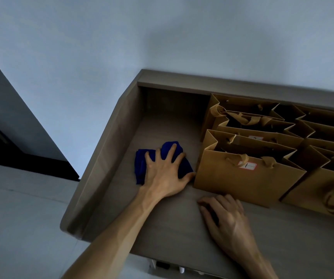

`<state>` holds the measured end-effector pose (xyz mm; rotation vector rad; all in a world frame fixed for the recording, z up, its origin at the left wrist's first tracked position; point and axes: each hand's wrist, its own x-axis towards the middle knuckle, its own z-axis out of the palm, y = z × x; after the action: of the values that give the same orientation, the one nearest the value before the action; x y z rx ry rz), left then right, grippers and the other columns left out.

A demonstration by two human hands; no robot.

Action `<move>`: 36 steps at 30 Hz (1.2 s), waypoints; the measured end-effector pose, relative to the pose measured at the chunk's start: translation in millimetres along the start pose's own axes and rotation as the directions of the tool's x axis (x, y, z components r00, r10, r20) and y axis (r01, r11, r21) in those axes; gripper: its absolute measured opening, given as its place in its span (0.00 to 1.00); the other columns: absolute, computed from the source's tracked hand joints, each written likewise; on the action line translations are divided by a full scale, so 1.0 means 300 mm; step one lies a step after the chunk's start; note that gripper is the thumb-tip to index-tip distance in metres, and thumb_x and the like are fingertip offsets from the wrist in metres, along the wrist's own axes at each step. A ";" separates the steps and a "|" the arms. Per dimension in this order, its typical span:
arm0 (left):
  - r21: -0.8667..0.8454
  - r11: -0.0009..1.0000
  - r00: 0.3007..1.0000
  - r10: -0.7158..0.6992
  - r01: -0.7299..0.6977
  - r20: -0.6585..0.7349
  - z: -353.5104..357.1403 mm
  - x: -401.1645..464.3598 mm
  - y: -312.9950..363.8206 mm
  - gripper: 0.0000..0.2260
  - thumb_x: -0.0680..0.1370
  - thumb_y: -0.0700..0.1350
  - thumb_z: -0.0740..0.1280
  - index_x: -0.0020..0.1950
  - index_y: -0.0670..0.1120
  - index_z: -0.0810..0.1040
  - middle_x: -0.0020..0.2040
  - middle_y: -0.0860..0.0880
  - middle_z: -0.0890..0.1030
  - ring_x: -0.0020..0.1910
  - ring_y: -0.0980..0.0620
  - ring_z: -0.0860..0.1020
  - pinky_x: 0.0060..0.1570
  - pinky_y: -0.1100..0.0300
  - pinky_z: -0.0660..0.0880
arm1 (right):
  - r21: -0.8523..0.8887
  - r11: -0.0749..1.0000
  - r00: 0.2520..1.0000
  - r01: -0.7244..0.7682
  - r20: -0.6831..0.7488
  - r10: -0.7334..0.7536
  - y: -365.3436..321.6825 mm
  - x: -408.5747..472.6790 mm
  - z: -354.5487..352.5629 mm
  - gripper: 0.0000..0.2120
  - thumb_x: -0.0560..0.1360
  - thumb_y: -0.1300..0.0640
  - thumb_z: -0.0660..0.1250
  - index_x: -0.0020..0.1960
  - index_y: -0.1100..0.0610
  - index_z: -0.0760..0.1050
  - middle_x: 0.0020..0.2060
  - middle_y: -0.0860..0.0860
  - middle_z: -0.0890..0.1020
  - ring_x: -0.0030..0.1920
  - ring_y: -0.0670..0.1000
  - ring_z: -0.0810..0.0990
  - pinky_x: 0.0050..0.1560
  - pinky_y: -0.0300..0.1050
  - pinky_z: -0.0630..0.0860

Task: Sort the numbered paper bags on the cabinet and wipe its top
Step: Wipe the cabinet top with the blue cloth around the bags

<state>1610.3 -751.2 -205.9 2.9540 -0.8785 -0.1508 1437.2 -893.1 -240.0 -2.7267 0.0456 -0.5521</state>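
The cabinet top [162,228] has a raised edge along its left side [105,158] and another along the back by the wall [182,37]. The left part of the top is bare wood — the room for moving is there and along the front.

The left hand [165,174] lies flat with its fingers spread, pressing a blue cloth [142,168] down on the wood. Its thumb reaches right up to the nearest bag. The right hand [226,220] rests on the top near the front, fingers loosely bent, holding nothing.

The paper bags [283,137] stand in rows and fill the right side — they block the way there. The front bag [242,182] has a white label [247,165] with a dark mark on it. The bags are open on top and dark inside, so I cannot tell what is in them.
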 end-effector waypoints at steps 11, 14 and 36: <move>-0.024 0.988 0.988 0.150 -0.151 -0.040 -0.003 -0.127 -0.052 0.30 0.76 0.71 0.45 0.75 0.61 0.56 0.80 0.56 0.48 0.76 0.42 0.53 0.72 0.38 0.48 | 0.130 0.990 0.997 -0.060 -0.044 0.066 0.019 -0.002 -0.001 0.11 0.78 0.47 0.61 0.53 0.48 0.80 0.46 0.42 0.80 0.46 0.42 0.73 0.49 0.42 0.73; -0.081 0.969 0.970 0.228 -0.234 -0.081 0.022 -0.262 -0.091 0.26 0.78 0.69 0.45 0.75 0.64 0.54 0.79 0.60 0.47 0.77 0.45 0.53 0.74 0.42 0.45 | 0.121 0.990 0.996 -0.066 -0.054 0.073 0.022 0.002 0.002 0.13 0.78 0.47 0.60 0.52 0.49 0.81 0.46 0.42 0.81 0.45 0.44 0.75 0.47 0.45 0.75; -0.063 0.990 0.986 0.114 -0.123 -0.123 -0.003 0.183 -0.021 0.28 0.80 0.63 0.51 0.78 0.57 0.50 0.79 0.54 0.54 0.76 0.45 0.55 0.72 0.44 0.49 | 0.019 0.999 0.995 -0.042 -0.087 0.044 0.004 0.021 0.011 0.10 0.78 0.48 0.61 0.50 0.49 0.81 0.43 0.44 0.81 0.43 0.49 0.76 0.44 0.46 0.71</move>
<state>1659.5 -775.9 -209.8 2.8030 -1.0072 -0.0002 1444.2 -893.7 -240.9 -2.6768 0.1211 -0.6565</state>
